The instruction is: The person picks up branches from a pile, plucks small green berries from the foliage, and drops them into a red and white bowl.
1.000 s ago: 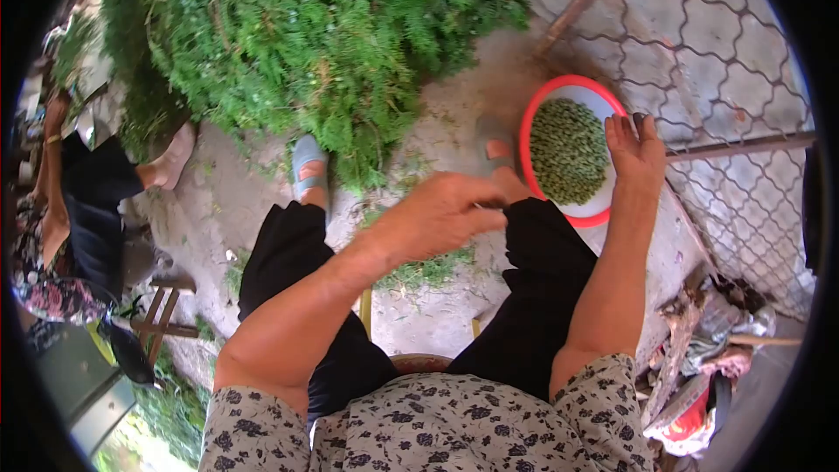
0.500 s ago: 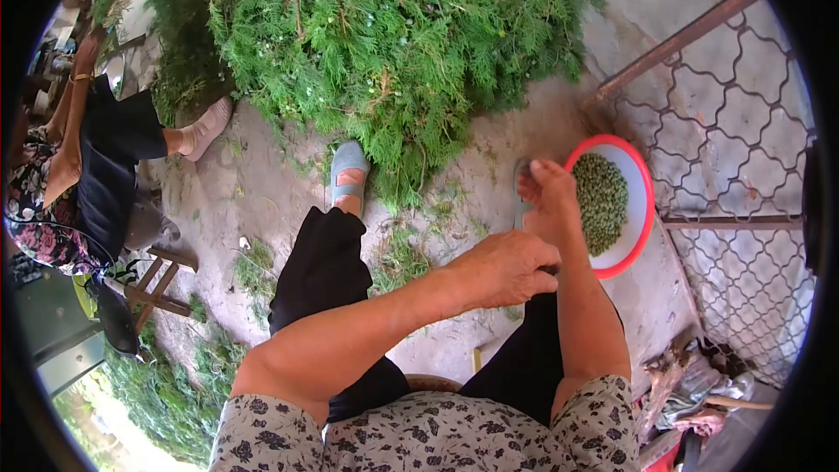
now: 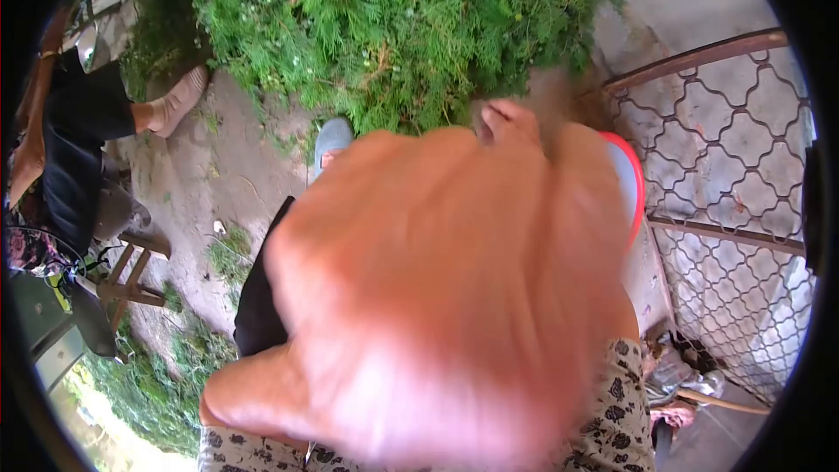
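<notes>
Red-rimmed bowl (image 3: 638, 197) showed only as a thin arc at three o'clock on the head view, just beside the wire fence (image 3: 725, 175). The left hand (image 3: 454, 280) filled the middle, blurred; I could not tell how its fingers stood. Green cuttings (image 3: 393, 26) lay piled at twelve, another person (image 3: 70, 140) sat at nine

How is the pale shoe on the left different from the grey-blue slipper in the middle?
The pale shoe is beige and closed, shown whole; the grey-blue slipper shows only its front. The pale shoe points right, on another person's foot; the grey-blue slipper points up the picture, toward the green heap. Both rest on bare dirt beside that heap.
</notes>
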A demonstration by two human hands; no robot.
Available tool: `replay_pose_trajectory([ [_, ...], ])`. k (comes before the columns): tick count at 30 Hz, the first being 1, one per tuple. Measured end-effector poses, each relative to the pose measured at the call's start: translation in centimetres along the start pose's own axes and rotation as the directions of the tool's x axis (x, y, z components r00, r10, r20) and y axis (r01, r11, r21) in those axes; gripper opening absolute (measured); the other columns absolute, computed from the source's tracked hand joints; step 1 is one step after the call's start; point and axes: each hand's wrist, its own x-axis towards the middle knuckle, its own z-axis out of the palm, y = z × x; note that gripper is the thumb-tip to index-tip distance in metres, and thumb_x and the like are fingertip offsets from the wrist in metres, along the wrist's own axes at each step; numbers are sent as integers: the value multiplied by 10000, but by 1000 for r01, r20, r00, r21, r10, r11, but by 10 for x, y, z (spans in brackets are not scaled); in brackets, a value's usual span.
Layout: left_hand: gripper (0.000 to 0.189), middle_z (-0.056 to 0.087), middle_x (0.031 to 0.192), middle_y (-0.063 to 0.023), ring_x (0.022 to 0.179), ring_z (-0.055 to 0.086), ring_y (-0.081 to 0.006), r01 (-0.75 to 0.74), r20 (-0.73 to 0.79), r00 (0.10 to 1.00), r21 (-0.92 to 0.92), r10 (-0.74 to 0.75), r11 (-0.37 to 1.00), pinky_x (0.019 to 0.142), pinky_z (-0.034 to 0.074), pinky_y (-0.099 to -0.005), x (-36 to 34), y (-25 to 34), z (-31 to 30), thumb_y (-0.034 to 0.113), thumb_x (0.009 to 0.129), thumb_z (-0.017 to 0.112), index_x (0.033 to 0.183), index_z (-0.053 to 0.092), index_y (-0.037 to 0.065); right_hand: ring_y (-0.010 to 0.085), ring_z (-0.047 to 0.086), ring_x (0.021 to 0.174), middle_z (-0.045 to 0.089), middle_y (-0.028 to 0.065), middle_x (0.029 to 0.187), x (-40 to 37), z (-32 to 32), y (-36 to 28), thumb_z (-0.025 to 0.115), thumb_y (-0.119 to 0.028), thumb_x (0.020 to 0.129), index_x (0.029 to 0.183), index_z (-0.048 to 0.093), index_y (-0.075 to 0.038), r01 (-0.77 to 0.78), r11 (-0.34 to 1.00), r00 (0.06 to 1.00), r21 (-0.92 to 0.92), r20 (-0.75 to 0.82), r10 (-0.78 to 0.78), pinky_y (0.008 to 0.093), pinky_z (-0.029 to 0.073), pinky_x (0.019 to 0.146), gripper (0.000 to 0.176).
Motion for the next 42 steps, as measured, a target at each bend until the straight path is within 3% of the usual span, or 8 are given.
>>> replay_pose_trajectory([
  [9, 256, 598, 785, -109, 670, 553, -198, -187, 215, 961, 57, 171, 981, 641, 458, -335, 0, -16, -55, 152, 791, 619, 976, 564, -17, 408, 538, 957, 439, 276, 1176, 81, 87, -18, 594, -16, 748, 1102, 482, 62, 486, 409, 730, -773, 101, -676, 404, 463, 832, 379],
  [15, 204, 608, 838, -82, 741, 559, -158, -259, 152, 961, 201, 232, 945, 707, 474, -329, -1, -7, -67, 121, 863, 558, 1031, 562, 5, 417, 531, 969, 397, 280, 1210, 108, 91, -33, 552, 37, 743, 1106, 441, 71, 282, 567, 899, -774, 7, -437, 424, 472, 809, 382],
  [17, 380, 600, 693, -75, 610, 571, -205, 186, 101, 975, 112, -198, 976, 563, 470, -311, 1, -7, -56, 66, 577, 759, 917, 607, -13, 411, 529, 971, 398, 278, 1209, 115, 98, -35, 536, 27, 770, 1095, 463, 64, 475, 524, 696, -707, -63, -716, 414, 472, 807, 335],
  [21, 366, 591, 668, -62, 570, 567, -190, -1, -31, 1000, -27, 0, 1000, 549, 477, -298, -28, -39, -17, 38, 579, 745, 912, 608, -24, 401, 515, 1010, 396, 275, 1225, 111, 133, -111, 497, 17, 818, 1116, 466, 65, 722, 397, 471, -567, -18, -882, 410, 466, 822, 303],
  [28, 336, 566, 630, -68, 512, 544, -201, 83, -60, 994, -129, -91, 988, 489, 434, -294, -29, -48, -13, 16, 613, 729, 918, 599, -35, 325, 575, 904, 609, 109, 981, 139, 165, -176, 558, -235, 830, 895, 635, -104, 167, 20, 659, -986, 97, -746, 454, 453, 673, 165],
  [32, 322, 543, 603, -59, 483, 517, -198, 128, -5, 991, -175, -131, 976, 465, 405, -299, -30, -47, -9, 3, 609, 717, 903, 591, -34, 280, 594, 735, 614, 126, 786, 159, 154, -154, 540, -260, 850, 817, 626, -83, 389, 440, 801, -809, 61, -596, 418, 458, 670, 199],
  [36, 267, 509, 572, -42, 477, 494, -199, 153, 52, 988, -175, -146, 973, 455, 381, -309, -26, -42, -5, 17, 631, 692, 874, 587, -15, 307, 589, 723, 615, 147, 821, 133, 140, -150, 537, -249, 846, 793, 620, -60, 267, 504, 902, -822, 29, -431, 425, 456, 684, 214],
  [42, 176, 448, 536, -33, 480, 480, -203, 160, 77, 986, -152, -150, 975, 461, 380, -326, -27, -38, 1, 64, 680, 661, 832, 577, 34, 331, 539, 592, 569, 182, 666, 79, 105, -112, 501, -197, 854, 806, 606, -17, 508, 496, 752, -704, 83, -654, 432, 427, 585, 213],
])
